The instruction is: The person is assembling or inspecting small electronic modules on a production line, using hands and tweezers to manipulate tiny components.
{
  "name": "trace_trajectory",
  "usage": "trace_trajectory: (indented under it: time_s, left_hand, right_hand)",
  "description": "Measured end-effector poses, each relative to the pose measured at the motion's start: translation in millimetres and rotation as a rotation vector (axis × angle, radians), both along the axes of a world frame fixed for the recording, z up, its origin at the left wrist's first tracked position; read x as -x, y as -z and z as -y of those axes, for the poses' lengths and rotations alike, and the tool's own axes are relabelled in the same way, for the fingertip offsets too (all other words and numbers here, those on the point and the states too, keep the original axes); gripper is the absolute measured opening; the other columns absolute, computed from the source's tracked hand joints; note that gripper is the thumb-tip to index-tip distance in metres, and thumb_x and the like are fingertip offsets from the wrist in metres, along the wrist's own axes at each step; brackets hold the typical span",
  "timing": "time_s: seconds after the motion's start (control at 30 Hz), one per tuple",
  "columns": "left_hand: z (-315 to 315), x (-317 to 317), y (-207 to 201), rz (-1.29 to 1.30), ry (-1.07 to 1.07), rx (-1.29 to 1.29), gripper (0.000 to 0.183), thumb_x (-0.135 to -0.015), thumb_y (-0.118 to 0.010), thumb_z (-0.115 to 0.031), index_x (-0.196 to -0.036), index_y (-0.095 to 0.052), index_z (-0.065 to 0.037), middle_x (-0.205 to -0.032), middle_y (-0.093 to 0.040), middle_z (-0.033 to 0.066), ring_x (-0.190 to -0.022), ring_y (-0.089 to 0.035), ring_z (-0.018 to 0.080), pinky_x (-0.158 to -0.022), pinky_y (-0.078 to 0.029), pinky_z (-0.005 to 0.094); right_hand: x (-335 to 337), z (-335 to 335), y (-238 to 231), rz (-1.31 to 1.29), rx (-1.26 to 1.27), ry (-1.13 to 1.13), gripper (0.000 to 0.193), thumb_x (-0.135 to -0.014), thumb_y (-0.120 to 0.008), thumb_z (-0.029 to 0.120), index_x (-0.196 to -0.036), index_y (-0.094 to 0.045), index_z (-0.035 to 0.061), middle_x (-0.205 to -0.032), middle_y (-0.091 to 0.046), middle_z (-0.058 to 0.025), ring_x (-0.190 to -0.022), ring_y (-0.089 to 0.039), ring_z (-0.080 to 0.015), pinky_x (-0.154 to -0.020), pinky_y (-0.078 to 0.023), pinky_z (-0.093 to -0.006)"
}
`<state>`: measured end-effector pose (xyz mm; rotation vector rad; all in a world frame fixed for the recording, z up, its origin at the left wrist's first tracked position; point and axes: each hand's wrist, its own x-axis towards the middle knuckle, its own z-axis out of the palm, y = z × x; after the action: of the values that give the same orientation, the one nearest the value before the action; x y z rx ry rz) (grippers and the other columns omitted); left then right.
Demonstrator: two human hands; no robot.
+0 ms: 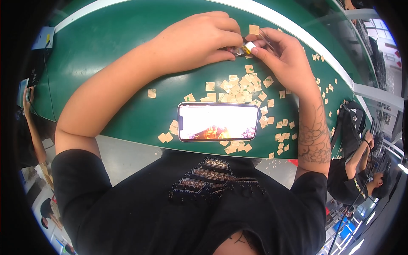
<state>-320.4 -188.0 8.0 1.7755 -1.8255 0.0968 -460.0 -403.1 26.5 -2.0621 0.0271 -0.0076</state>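
Observation:
Toward the far side of the green table, my two hands meet over a small assembly. The fingers of my left hand [208, 38] are closed on a small dark part [235, 51], mostly covered by them. My right hand [284, 53] pinches a small white part with yellow edging [250, 46] right beside it; the two may be joined, but I cannot tell. A thin grey rod-like thing [266, 40] lies along my right fingers. One tan square [254, 29] shows by the right fingertips. Below the hands lies a heap of tan squares with green marks [240, 90].
A phone [219, 122] with a lit screen lies sideways near the table's front edge, among more loose squares. The green table [127, 102] has a white rim. A black bag [352, 119] is at the right, with a person [357, 178] beside it. Another person's arm [34, 127] shows at far left.

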Motion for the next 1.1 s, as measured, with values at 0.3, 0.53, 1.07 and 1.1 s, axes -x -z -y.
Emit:
trace_trajectory:
  time_s: [0.3,0.53,1.07,1.1]
  left_hand:
    - [1.3,-0.3,-2.9,-0.004,0.023,-0.011,0.024,-0.082,-0.083,-0.012,-0.103,-0.074,-0.005,-0.114,-0.070,0.0086,-0.102,-0.065,0.0297,-0.088,-0.056,0.0410]
    - [2.9,0.3,-2.8,-0.074,0.034,0.016,0.023,-0.081,-0.084,-0.010,-0.101,-0.072,-0.004,-0.108,-0.069,0.0088,-0.101,-0.065,0.0305,-0.088,-0.055,0.0412]
    - [0.5,4.1,-8.2,-0.175,-0.049,-0.043,0.044,-0.079,-0.088,-0.013,-0.113,-0.061,-0.006,-0.104,-0.068,0.0116,-0.099,-0.065,0.0333,-0.086,-0.055,0.0428]
    - [0.7,3.8,-7.8,-0.176,-0.046,-0.039,0.043,-0.079,-0.088,-0.013,-0.113,-0.061,-0.006,-0.104,-0.068,0.0115,-0.098,-0.065,0.0333,-0.086,-0.055,0.0428]
  right_hand:
    - [1.8,-6.7,-4.8,0.115,0.187,0.019,0.022,-0.096,-0.072,0.006,-0.117,-0.071,-0.0012,-0.100,-0.075,-0.0148,-0.090,-0.074,-0.0225,-0.083,-0.057,-0.0327]
    - [4.0,-23.3,-15.2,0.208,0.471,0.022,0.022,-0.093,-0.073,0.006,-0.115,-0.072,0.0016,-0.101,-0.076,-0.0164,-0.089,-0.075,-0.0315,-0.077,-0.058,-0.0377]
    - [5.0,-16.8,23.9,0.197,0.089,0.145,0.024,-0.088,-0.080,0.005,-0.112,-0.076,0.0024,-0.086,-0.072,-0.0076,-0.066,-0.056,-0.0135,-0.062,-0.047,-0.0299]
    - [4.8,-17.6,24.0,0.193,0.085,0.144,0.024,-0.088,-0.080,0.005,-0.112,-0.076,0.0024,-0.086,-0.072,-0.0076,-0.066,-0.056,-0.0135,-0.062,-0.047,-0.0299]
